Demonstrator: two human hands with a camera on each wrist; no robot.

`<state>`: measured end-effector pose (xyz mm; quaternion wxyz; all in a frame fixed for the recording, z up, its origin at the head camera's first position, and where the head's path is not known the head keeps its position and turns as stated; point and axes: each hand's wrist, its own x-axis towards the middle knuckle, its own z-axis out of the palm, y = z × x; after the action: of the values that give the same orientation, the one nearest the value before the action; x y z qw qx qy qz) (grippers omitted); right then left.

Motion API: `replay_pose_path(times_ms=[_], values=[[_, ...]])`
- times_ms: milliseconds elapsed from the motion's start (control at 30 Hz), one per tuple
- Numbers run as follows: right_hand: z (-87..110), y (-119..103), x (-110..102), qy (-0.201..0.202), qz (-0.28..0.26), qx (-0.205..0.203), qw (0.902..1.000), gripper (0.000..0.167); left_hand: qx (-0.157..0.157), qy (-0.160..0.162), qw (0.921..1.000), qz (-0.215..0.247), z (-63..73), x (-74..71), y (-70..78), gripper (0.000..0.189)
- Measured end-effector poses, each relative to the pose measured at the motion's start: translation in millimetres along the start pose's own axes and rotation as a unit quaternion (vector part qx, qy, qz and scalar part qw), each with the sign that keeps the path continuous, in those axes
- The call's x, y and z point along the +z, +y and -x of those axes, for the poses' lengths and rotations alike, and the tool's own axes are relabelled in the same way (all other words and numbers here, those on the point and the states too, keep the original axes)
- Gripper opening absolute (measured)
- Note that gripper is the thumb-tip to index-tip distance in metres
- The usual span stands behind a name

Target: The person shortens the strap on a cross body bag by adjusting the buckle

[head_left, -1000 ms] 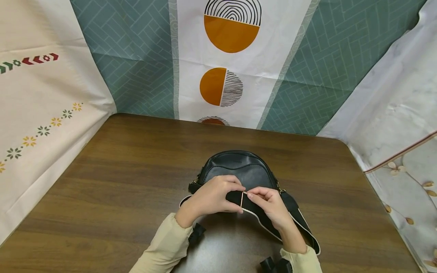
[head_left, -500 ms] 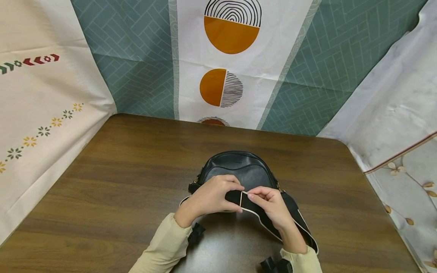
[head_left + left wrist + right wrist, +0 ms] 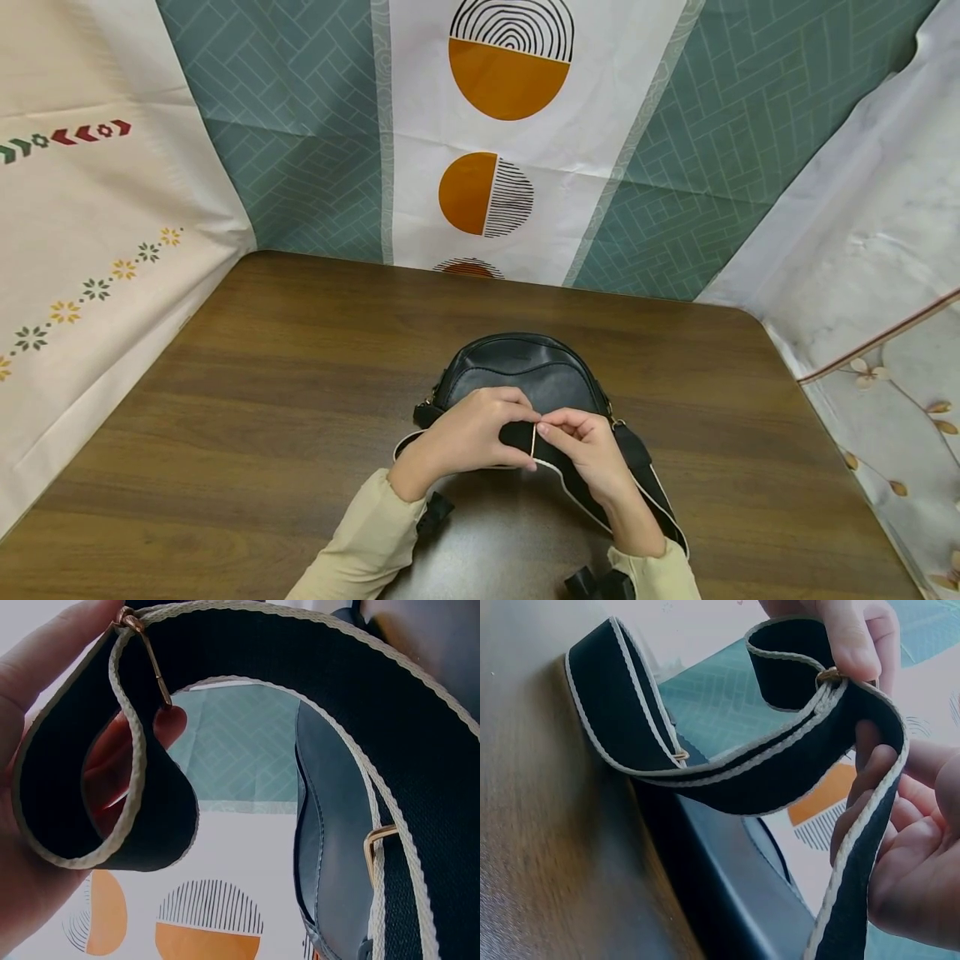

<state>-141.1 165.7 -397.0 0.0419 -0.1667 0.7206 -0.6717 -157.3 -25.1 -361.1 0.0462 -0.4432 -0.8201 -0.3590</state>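
A black half-round shoulder bag (image 3: 525,377) lies on the table. Its wide black strap (image 3: 577,483) has cream woven edges and stretches in front of it. My left hand (image 3: 471,429) grips the strap at a thin gold slider buckle (image 3: 534,440), fingers on one edge and thumb on the other. Just right of the slider, my right hand (image 3: 594,454) pinches the strap, its fingertips close to the left ones. In the left wrist view, a strap loop (image 3: 150,832) hangs below the slider. The right wrist view shows the strap passing between the right thumb and fingers (image 3: 866,761).
A brown wooden table (image 3: 262,400) lies under the bag. White cloth (image 3: 112,208) hangs on the left and a floral cloth (image 3: 862,250) on the right. At the back hangs a teal and white patterned cloth (image 3: 300,150). Another gold strap buckle (image 3: 369,851) shows near the bag.
My right hand has edged slightly left, closer to the left fingertips. The strap's right-hand loop has shifted a little left with it. The left hand and bag have barely moved.
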Motion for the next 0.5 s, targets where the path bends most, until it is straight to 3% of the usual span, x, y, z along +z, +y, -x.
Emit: replay_pose_path(times_ms=[300, 500], values=[[2.5, -3.2, -11.2, -0.037, 0.003, 0.018, 0.9992, 0.02, -0.001, 0.001, 1.0, -0.001, 2.8, -5.1, -1.1, 0.044], [6.5, -2.3, -20.9, -0.043, 0.006, 0.01, 0.999, 0.018, -0.01, 0.004, 0.9999, -0.007, 5.4, -9.8, -2.1, 0.046]])
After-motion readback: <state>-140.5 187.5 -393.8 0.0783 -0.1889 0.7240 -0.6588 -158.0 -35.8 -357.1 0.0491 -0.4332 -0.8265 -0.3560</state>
